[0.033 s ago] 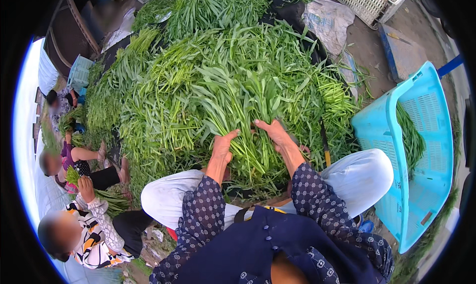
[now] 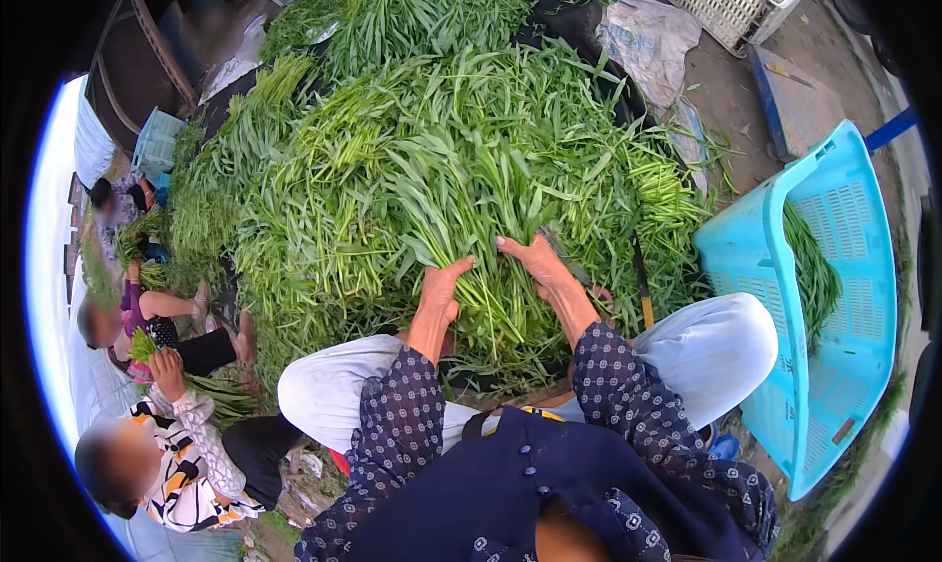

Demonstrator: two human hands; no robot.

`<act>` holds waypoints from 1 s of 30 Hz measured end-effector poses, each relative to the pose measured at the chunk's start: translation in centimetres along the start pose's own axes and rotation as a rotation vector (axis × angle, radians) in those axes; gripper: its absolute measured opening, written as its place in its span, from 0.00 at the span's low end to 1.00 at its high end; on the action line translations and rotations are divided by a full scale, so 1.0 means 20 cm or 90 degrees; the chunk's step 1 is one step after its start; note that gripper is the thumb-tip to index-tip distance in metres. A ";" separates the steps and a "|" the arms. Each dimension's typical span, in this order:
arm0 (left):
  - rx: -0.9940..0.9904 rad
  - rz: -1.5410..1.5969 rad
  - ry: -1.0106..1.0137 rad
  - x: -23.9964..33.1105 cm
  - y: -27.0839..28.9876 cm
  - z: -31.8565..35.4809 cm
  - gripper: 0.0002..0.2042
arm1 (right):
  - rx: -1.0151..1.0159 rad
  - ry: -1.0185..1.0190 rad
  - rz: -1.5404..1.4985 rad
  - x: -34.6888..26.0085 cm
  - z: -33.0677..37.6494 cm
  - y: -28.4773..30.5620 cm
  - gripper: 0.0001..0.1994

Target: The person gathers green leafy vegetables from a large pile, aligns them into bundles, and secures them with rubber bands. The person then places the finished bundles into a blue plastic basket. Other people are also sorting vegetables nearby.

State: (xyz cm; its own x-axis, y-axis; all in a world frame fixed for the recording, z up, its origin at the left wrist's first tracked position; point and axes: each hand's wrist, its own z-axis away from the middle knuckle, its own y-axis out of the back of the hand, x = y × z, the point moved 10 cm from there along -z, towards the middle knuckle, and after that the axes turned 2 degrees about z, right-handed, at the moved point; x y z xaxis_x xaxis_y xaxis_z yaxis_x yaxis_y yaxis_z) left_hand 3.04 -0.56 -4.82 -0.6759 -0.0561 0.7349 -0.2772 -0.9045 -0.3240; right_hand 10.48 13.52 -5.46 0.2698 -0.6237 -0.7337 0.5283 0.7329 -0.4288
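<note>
Spreading over the middle and up to twelve o'clock, a heap of leafy green stems (image 2: 334, 209) takes up the most room, its leaves and pale stalks lying in many directions. Next in size is a turquoise crate (image 2: 751, 253), tilted between three and four o'clock, with slotted walls and greens (image 2: 811, 277) lying inside. At eight o'clock sits a co-worker (image 2: 196, 488) in a boldly patterned top, one raised hand (image 2: 169, 368) gripping a small bundle of stems. The wearer's patterned dark sleeves (image 2: 402, 405) come in from six o'clock, between pale-clad knees (image 2: 711, 351), the marked one at four o'clock and the other near eight. The bunch of stems (image 2: 481, 292) is at the centre of the dial, above the near edge of the heap, its leaves fanning toward eleven and twelve o'clock and its stalks running down toward five. A pale crate (image 2: 721, 12) stands between one and two o'clock, near a crumpled sack (image 2: 648, 52) at one. Smaller again, the left hand (image 2: 442, 289) holds the bunch from its eight o'clock side and the right hand (image 2: 545, 267) from its three o'clock side. Both thumbs stretch inward, pressing on the stalks; the other fingers are mostly hidden, so I cannot tell whether they are spread or pressed together.
</note>
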 end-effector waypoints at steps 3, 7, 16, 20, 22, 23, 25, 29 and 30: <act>-0.014 0.004 0.003 -0.03 -0.01 0.00 0.21 | 0.056 -0.034 0.129 0.04 -0.02 0.00 0.25; -0.007 0.078 0.030 -0.07 0.09 -0.03 0.16 | 0.004 -0.104 -0.041 0.10 0.00 -0.04 0.23; -0.019 0.153 0.034 -0.03 0.06 -0.03 0.15 | -0.007 -0.127 -0.132 0.13 0.01 -0.01 0.21; -0.004 0.067 0.025 0.00 0.03 -0.04 0.18 | -0.045 -0.134 -0.111 0.15 -0.02 -0.08 0.21; -0.002 -0.033 -0.049 0.05 0.03 -0.04 0.19 | -0.054 -0.139 -0.073 0.14 -0.02 -0.10 0.20; 0.009 -0.089 -0.094 0.07 0.04 -0.04 0.19 | -0.037 -0.078 -0.028 0.08 -0.01 -0.10 0.20; 0.051 -0.054 -0.291 0.24 -0.04 0.06 0.18 | 0.004 0.046 0.060 -0.03 0.00 -0.10 0.21; 0.113 -0.017 -0.138 0.08 0.14 -0.03 0.19 | 0.077 -0.008 0.061 0.06 -0.01 -0.05 0.19; 0.119 0.014 -0.176 0.10 0.13 0.00 0.20 | 0.069 -0.035 0.066 0.07 -0.02 -0.06 0.18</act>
State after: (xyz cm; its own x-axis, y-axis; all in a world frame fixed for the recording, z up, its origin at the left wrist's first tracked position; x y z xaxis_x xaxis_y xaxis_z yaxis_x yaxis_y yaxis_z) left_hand 1.01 -2.99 -4.29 -0.4620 -0.1653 0.8713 -0.1175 -0.9624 -0.2448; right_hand 9.90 11.96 -6.20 0.3694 -0.5619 -0.7401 0.5784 0.7624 -0.2901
